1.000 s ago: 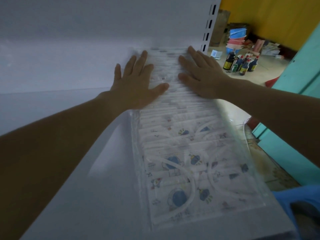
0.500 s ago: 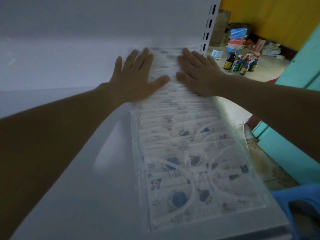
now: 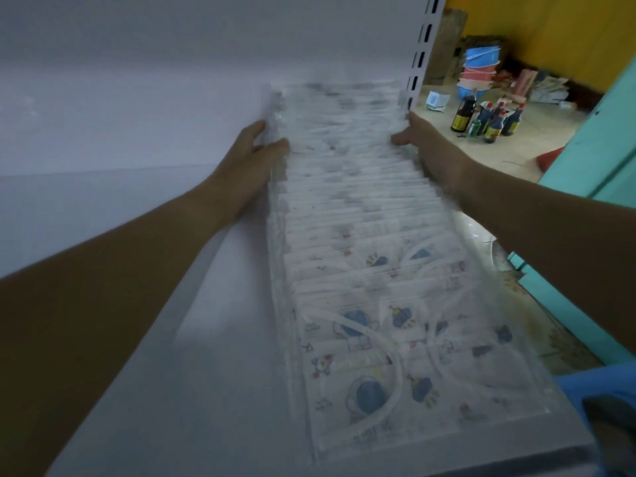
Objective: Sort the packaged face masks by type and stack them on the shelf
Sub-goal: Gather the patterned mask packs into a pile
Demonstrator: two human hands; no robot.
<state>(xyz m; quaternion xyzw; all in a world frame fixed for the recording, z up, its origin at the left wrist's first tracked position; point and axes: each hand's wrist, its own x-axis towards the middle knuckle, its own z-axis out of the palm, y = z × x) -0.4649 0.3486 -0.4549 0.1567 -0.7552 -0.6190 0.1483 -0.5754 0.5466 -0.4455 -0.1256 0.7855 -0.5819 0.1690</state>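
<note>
The packaged masks (image 3: 371,270) lie in one long overlapping row on the white shelf (image 3: 206,390), running from its front edge back to the rear panel, along the shelf's right side. Each is a white mask printed with blue cartoon figures and small red marks, its white ear loops curled on top, sealed in clear crinkled plastic. The far packets are blurred. The left hand (image 3: 247,160) grasps the row's left edge, thumb on top and fingers alongside. The right hand (image 3: 426,149) is against the right edge with its thumb over the top; its fingers are hidden, so I cannot tell whether they grasp.
</note>
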